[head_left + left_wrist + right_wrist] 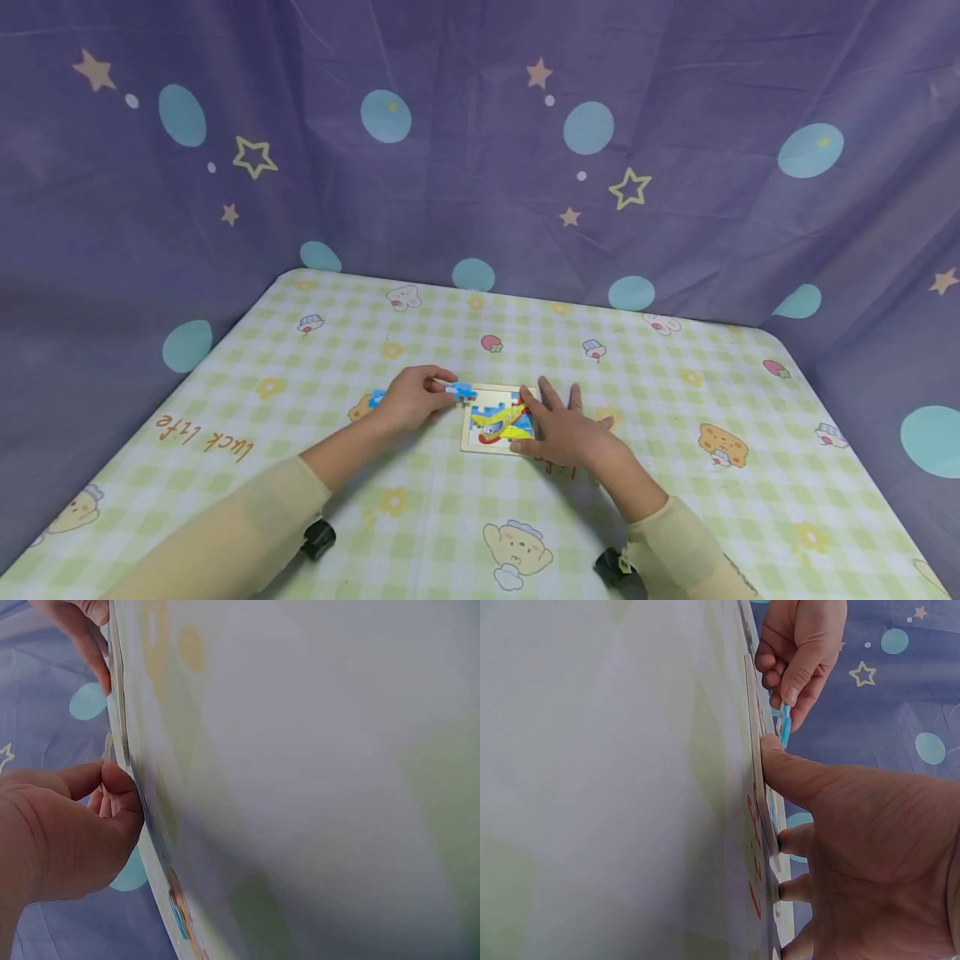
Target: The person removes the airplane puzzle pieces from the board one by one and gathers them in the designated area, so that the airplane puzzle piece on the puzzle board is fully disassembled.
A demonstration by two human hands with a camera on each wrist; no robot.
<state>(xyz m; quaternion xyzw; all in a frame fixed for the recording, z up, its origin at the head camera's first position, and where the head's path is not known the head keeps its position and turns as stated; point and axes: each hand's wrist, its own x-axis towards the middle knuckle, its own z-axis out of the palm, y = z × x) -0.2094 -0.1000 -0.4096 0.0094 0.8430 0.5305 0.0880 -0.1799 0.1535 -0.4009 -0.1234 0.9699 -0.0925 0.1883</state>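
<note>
A shallow wooden puzzle tray (471,447) lies on the table, partly filled with pieces showing a yellow and red airplane (495,425) on blue. My left hand (408,400) pinches a blue puzzle piece (462,392) between thumb and fingertips at the tray's upper left corner; the right wrist view shows this piece (784,725) on edge. My right hand (566,429) rests with spread fingers on the tray's right side, its thumb (774,754) on the tray edge in the right wrist view. The upper strip of the tray shows bare wood.
Another blue piece (377,397) lies on the checked tablecloth (300,517), partly behind my left hand. A purple curtain (480,167) with stars and dots hangs behind and beside the table. Black straps' ends (318,539) show below both forearms.
</note>
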